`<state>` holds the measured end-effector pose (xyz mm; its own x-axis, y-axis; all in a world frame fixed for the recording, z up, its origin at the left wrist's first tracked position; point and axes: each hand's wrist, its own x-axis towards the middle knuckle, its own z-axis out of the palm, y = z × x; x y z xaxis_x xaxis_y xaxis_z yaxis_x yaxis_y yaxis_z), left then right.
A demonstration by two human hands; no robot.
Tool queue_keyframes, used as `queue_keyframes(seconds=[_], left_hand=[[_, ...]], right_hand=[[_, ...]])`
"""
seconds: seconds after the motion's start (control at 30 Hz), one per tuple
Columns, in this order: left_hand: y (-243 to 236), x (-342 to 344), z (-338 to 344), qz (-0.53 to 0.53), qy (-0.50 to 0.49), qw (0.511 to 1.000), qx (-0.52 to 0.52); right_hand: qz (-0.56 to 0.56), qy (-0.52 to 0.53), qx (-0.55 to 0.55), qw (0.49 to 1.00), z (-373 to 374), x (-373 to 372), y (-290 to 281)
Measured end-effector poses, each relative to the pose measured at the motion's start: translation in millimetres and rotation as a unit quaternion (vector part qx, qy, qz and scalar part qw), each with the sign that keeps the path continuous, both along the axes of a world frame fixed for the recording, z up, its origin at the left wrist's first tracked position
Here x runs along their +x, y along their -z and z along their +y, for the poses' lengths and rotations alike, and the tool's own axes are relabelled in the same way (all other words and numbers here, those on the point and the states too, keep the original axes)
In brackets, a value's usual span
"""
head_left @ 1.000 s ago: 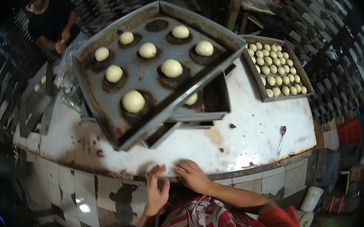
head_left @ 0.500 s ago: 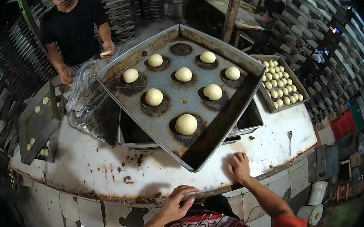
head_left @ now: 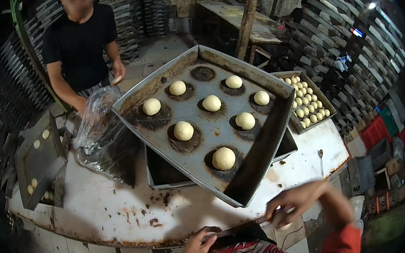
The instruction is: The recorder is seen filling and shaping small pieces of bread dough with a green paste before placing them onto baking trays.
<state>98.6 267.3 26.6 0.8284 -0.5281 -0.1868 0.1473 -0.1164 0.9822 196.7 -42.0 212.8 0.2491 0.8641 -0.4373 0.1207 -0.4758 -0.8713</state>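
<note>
And there went the right hand (head_left: 301,200): half a second earlier it had rested on the white table (head_left: 97,200), and now it had come up and back over the near edge, wrist bent, fingers curled toward the thumb. Whether anything sat inside that curl, I couldn't tell; the fingers hid it. The left hand (head_left: 197,245) had barely shifted, low by the table's rim, loosely open with fingers half bent and nothing visible in its grasp. Neither hand touched the big metal tray (head_left: 186,110), which stood corner-on before the person, across another tray (head_left: 171,184) underneath. All eight dough balls (head_left: 223,158) held their places on it, well spaced, with a bare dark ring (head_left: 203,74) in the far corner. So the change was all in the hands; the dough work itself looked no further along. Across the table, a co-worker (head_left: 82,45) had one hand down by the clear plastic sheet (head_left: 95,118).
</note>
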Motion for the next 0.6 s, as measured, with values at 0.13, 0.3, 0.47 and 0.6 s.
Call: queue_keyframes(seconds=[0.13, 0.3, 0.47, 0.6], left_hand=[[-5.4, -17.4, 0.6, 0.025, -0.108, 0.994, -0.026], [44.9, -70.2, -7.7, 0.051, -0.219, 0.963, -0.146], [96.7, -101.6, -5.9, 0.013, -0.307, 0.925, -0.223], [57.9, -93.6, -32.5, 0.060, -0.349, 0.915, -0.193]], right_hand=[[-0.320, 0.124, 0.033, 0.939, 40.0, 126.7, -113.8], [-0.489, 0.236, -0.065, 0.837, 74.8, 338.2, -102.2], [-0.525, 0.140, -0.234, 0.806, 98.7, 416.9, 19.8], [-0.305, 0.337, 0.014, 0.891, 73.6, 342.6, -29.1]])
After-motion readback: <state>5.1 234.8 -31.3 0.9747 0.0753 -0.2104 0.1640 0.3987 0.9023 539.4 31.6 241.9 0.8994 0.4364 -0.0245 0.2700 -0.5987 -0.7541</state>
